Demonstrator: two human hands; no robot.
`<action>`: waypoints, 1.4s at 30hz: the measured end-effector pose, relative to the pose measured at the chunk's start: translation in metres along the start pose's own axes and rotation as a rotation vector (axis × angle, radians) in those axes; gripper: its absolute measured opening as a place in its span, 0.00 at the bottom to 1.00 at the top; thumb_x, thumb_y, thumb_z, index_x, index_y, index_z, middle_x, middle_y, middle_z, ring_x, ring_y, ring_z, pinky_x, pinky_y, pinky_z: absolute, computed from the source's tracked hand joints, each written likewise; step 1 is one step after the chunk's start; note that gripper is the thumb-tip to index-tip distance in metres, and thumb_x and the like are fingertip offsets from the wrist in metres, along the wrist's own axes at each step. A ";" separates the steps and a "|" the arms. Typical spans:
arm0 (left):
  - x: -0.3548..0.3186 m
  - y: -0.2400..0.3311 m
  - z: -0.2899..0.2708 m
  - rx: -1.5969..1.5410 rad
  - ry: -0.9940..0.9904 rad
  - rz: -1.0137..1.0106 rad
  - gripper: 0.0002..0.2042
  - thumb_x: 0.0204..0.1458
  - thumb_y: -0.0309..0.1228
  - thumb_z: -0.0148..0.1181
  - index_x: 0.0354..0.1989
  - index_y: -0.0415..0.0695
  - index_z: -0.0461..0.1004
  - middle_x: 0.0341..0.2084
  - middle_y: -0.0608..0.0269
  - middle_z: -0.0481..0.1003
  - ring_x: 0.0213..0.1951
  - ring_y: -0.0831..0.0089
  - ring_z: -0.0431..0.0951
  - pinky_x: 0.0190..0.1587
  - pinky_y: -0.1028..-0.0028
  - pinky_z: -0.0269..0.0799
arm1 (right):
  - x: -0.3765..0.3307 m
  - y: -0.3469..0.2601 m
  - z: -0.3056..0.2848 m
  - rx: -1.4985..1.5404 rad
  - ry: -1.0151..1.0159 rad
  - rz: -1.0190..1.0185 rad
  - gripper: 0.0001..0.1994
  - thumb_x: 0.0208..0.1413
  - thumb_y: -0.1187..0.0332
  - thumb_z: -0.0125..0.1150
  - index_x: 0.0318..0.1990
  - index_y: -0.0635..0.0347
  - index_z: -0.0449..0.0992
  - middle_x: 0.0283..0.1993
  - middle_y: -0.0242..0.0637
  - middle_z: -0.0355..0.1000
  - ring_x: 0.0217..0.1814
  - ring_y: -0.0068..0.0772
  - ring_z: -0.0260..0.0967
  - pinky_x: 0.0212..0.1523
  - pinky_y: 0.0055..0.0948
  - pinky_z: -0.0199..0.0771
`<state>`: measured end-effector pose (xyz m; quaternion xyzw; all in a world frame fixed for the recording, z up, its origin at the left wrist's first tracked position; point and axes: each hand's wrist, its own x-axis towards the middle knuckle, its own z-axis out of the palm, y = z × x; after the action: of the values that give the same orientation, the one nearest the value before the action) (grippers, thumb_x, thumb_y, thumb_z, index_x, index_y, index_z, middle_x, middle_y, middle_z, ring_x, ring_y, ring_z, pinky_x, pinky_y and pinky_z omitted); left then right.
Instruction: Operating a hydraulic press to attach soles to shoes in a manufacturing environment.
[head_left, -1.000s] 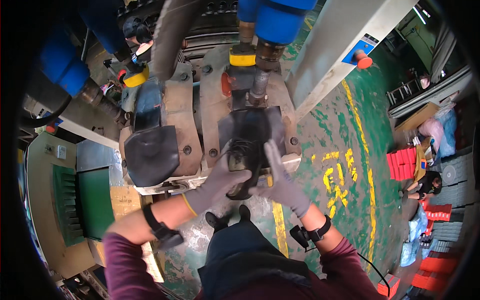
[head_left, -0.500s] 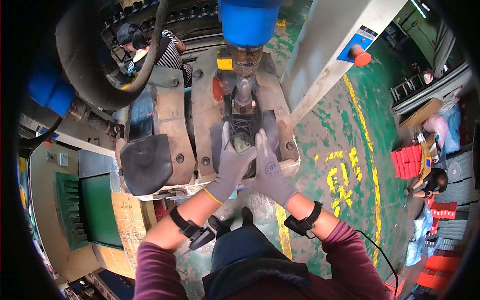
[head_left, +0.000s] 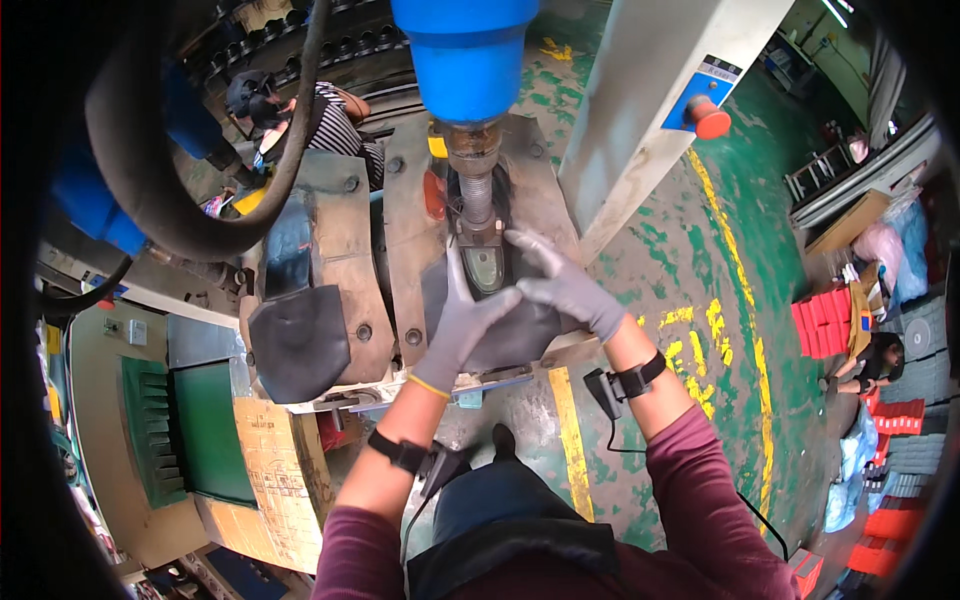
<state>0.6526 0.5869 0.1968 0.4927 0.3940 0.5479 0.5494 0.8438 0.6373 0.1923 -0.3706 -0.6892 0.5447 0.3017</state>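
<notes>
Both my hands wear thin grey gloves. My left hand is open beside the press, one finger stretched upward and the thumb out to the right. My right hand is open too, fingers spread, its thumb tip close to the left thumb. Between them lies a green rounded piece under the metal foot of a threaded spindle. Dark material shows around it; the shoe is mostly hidden. A black flexible pad lies beneath my hands on the worn machine bed.
A blue cylinder hangs above the spindle. Left of the bed are a second black pad and a thick hose. A grey post carries a red button. Another person bends at the far left.
Earlier both hands were closed around a dark laced shoe under the spindle. Now they have opened and spread apart, the right one moving right; the laces no longer show.
</notes>
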 end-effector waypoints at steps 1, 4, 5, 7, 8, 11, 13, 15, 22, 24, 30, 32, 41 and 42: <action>-0.006 -0.021 -0.009 0.171 0.095 0.082 0.55 0.40 0.27 0.73 0.73 0.36 0.38 0.66 0.51 0.55 0.69 0.64 0.55 0.69 0.65 0.53 | 0.010 -0.009 -0.003 -0.170 0.100 -0.166 0.35 0.50 0.66 0.64 0.69 0.53 0.61 0.76 0.47 0.47 0.80 0.46 0.40 0.76 0.40 0.44; -0.008 -0.023 0.004 0.254 0.240 0.037 0.54 0.39 0.28 0.73 0.72 0.35 0.41 0.66 0.48 0.55 0.69 0.61 0.55 0.70 0.65 0.52 | 0.043 -0.040 0.011 -0.298 0.171 -0.289 0.34 0.50 0.64 0.67 0.67 0.56 0.64 0.74 0.46 0.53 0.76 0.48 0.49 0.74 0.41 0.50; -0.002 -0.030 0.007 0.322 0.310 0.058 0.53 0.39 0.29 0.73 0.72 0.34 0.42 0.66 0.46 0.56 0.68 0.58 0.56 0.69 0.64 0.53 | 0.055 -0.040 0.008 -0.301 0.170 -0.287 0.34 0.50 0.64 0.67 0.67 0.56 0.64 0.74 0.46 0.53 0.76 0.48 0.49 0.74 0.41 0.50; 0.004 -0.042 0.020 0.376 0.364 0.072 0.52 0.39 0.30 0.73 0.72 0.34 0.43 0.66 0.44 0.56 0.68 0.56 0.57 0.69 0.63 0.53 | 0.079 -0.022 -0.006 -0.513 0.071 -0.461 0.29 0.50 0.65 0.69 0.61 0.58 0.70 0.70 0.43 0.59 0.72 0.46 0.54 0.72 0.41 0.55; 0.006 -0.046 0.027 0.424 0.381 0.085 0.52 0.40 0.31 0.72 0.71 0.34 0.44 0.65 0.42 0.56 0.68 0.53 0.57 0.69 0.62 0.54 | 0.092 -0.010 -0.007 -0.428 0.110 -0.475 0.23 0.50 0.68 0.69 0.54 0.61 0.75 0.61 0.41 0.68 0.64 0.43 0.64 0.66 0.37 0.63; 0.003 -0.049 0.015 0.506 0.431 0.114 0.51 0.41 0.33 0.72 0.71 0.34 0.45 0.64 0.39 0.57 0.67 0.49 0.58 0.68 0.60 0.55 | 0.115 -0.021 -0.009 -0.103 0.016 -0.235 0.17 0.53 0.69 0.67 0.50 0.64 0.76 0.51 0.37 0.73 0.55 0.35 0.70 0.60 0.31 0.68; 0.002 -0.046 0.011 0.550 0.422 0.097 0.51 0.41 0.33 0.72 0.71 0.33 0.44 0.64 0.39 0.57 0.67 0.49 0.58 0.69 0.59 0.54 | 0.121 -0.027 -0.007 0.131 -0.008 -0.110 0.12 0.56 0.69 0.65 0.45 0.64 0.77 0.44 0.31 0.74 0.48 0.25 0.71 0.55 0.27 0.69; 0.004 -0.044 0.017 0.515 0.397 0.078 0.51 0.40 0.32 0.72 0.71 0.33 0.44 0.65 0.39 0.57 0.67 0.49 0.58 0.69 0.59 0.54 | 0.128 -0.028 -0.025 0.184 -0.116 0.006 0.11 0.57 0.68 0.65 0.46 0.62 0.77 0.44 0.29 0.73 0.48 0.21 0.69 0.54 0.25 0.68; -0.002 -0.044 0.004 0.557 0.339 0.127 0.54 0.37 0.30 0.74 0.71 0.33 0.43 0.65 0.39 0.56 0.68 0.49 0.58 0.70 0.60 0.54 | 0.084 -0.039 -0.010 0.193 0.247 -0.108 0.35 0.56 0.61 0.66 0.68 0.61 0.59 0.66 0.43 0.61 0.64 0.36 0.63 0.66 0.35 0.63; -0.003 -0.040 -0.002 0.536 0.338 0.123 0.54 0.37 0.30 0.74 0.71 0.33 0.43 0.65 0.39 0.56 0.68 0.50 0.58 0.69 0.61 0.54 | 0.048 -0.048 0.004 0.319 0.309 -0.222 0.39 0.54 0.59 0.68 0.70 0.61 0.56 0.68 0.44 0.58 0.67 0.38 0.61 0.67 0.37 0.62; -0.001 -0.039 0.012 0.604 0.360 0.107 0.52 0.38 0.32 0.72 0.71 0.34 0.43 0.64 0.39 0.58 0.65 0.49 0.62 0.66 0.61 0.60 | 0.029 -0.089 0.018 -0.354 0.199 -0.298 0.38 0.48 0.62 0.71 0.66 0.63 0.62 0.64 0.44 0.63 0.63 0.40 0.65 0.60 0.36 0.68; -0.001 -0.041 0.010 0.594 0.348 0.129 0.53 0.38 0.32 0.73 0.71 0.35 0.43 0.64 0.39 0.58 0.65 0.49 0.62 0.66 0.61 0.60 | 0.043 -0.083 0.009 -0.343 0.097 -0.276 0.31 0.48 0.62 0.71 0.58 0.65 0.69 0.57 0.46 0.69 0.56 0.43 0.69 0.56 0.36 0.70; 0.003 -0.040 0.005 0.615 0.385 0.115 0.52 0.38 0.33 0.73 0.71 0.34 0.45 0.63 0.39 0.60 0.65 0.48 0.62 0.66 0.60 0.60 | 0.052 -0.078 -0.006 -0.344 -0.051 -0.267 0.36 0.49 0.65 0.71 0.66 0.63 0.63 0.65 0.43 0.62 0.68 0.38 0.60 0.68 0.36 0.59; -0.001 -0.043 0.003 0.616 0.389 0.113 0.52 0.38 0.33 0.73 0.71 0.34 0.45 0.63 0.39 0.60 0.65 0.48 0.62 0.66 0.60 0.60 | 0.046 -0.076 -0.002 -0.353 0.011 -0.319 0.42 0.48 0.62 0.72 0.69 0.64 0.58 0.69 0.46 0.58 0.72 0.41 0.55 0.72 0.38 0.54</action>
<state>0.6646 0.5892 0.1559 0.5424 0.6098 0.5165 0.2591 0.8060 0.6671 0.2676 -0.3070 -0.8220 0.3589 0.3182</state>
